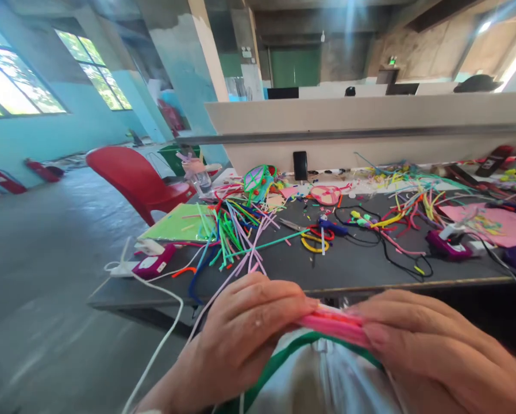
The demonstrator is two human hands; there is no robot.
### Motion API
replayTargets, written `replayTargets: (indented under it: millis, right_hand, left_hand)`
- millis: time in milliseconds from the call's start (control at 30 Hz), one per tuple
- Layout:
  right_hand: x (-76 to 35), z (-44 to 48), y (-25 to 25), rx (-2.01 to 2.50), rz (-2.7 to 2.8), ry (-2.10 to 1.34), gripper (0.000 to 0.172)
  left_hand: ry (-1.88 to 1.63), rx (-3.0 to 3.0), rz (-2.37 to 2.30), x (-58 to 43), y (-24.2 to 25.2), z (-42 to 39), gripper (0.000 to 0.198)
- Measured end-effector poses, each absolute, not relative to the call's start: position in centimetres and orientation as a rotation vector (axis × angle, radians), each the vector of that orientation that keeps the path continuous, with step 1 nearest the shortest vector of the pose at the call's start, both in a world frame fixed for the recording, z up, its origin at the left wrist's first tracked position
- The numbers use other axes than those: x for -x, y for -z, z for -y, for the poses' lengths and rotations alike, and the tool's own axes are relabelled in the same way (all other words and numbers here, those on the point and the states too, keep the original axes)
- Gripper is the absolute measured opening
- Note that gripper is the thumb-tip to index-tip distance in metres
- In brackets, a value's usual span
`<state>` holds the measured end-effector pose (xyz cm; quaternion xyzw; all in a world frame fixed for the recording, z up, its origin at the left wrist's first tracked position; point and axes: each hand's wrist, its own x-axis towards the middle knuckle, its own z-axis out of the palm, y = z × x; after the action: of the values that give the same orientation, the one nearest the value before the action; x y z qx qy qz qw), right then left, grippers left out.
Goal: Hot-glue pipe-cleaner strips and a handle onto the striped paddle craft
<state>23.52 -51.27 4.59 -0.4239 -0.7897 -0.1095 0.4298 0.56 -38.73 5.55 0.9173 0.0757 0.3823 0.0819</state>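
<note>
Close to me, in front of the table edge, my left hand (253, 325) and my right hand (434, 342) grip the two ends of a short bundle of pink pipe cleaners (334, 325) with some orange in it. The bundle lies roughly level between them; my fingers cover both its ends. Beyond my left hand, loose lilac pipe cleaners (250, 247) and green pipe cleaners (227, 230) spread over the grey table (279, 276). Scissors with yellow and red handles (314, 244) lie past the hands, beside a blue glue gun (333, 225).
A purple power strip (154, 263) with a white cable (172, 328) sits at the left table edge; another purple power strip (447, 244) is at right. A phone (300, 165) leans on the partition. A red chair (129, 172) stands left. Several pipe cleaners and scraps cover the back.
</note>
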Motion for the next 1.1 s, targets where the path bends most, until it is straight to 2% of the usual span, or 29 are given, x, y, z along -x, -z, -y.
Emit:
replayTargets:
  millis: [67,167,300,400,467,600,667,767,900,1100]
  right_hand:
    - [-23.1,50.4,-3.0,0.998,2.013,0.255,0.041]
    - [-22.4,48.1,-0.2,0.967,1.886,0.207,0.029]
    - [-21.9,45.6,2.6,0.936,1.869,0.031,0.021]
    - [-23.2,44.4,3.5,1.008,1.915,-0.260,0.032]
    - [-25.4,43.6,4.6,1.097,1.876,-0.334,0.040]
    - [-32.0,41.9,9.4,1.534,1.594,0.160,0.027]
    - [-34.8,41.5,12.3,1.713,1.563,0.304,0.026]
    - [-36.8,41.5,14.8,1.787,1.624,0.286,0.029]
    - [-36.4,41.1,15.0,1.805,1.559,0.178,0.040]
    - [-35.8,41.0,14.4,1.803,1.536,0.221,0.029]
  left_hand:
    - [-1.069,-2.683,-0.287,-0.2,-3.5,38.7,0.035]
    - [-0.954,-2.595,-0.297,-0.3,0.0,37.9,0.043]
    - [-0.858,-2.366,-0.388,-0.9,3.2,36.4,0.022]
    - [-0.943,-2.235,-0.473,-0.9,4.6,34.8,0.018]
    - [-0.997,-2.124,-0.543,-0.6,5.6,33.4,0.016]
    - [-0.998,-1.884,-0.607,-0.4,8.0,30.3,0.015]
    - [-0.975,-1.775,-0.620,-0.8,9.1,29.0,0.015]
    - [-0.900,-1.643,-0.679,-1.5,10.2,27.4,0.017]
    - [-0.691,-1.497,-0.655,-2.4,10.7,25.8,0.020]
    - [-0.406,-1.393,-0.608,-4.8,11.7,25.7,0.027]
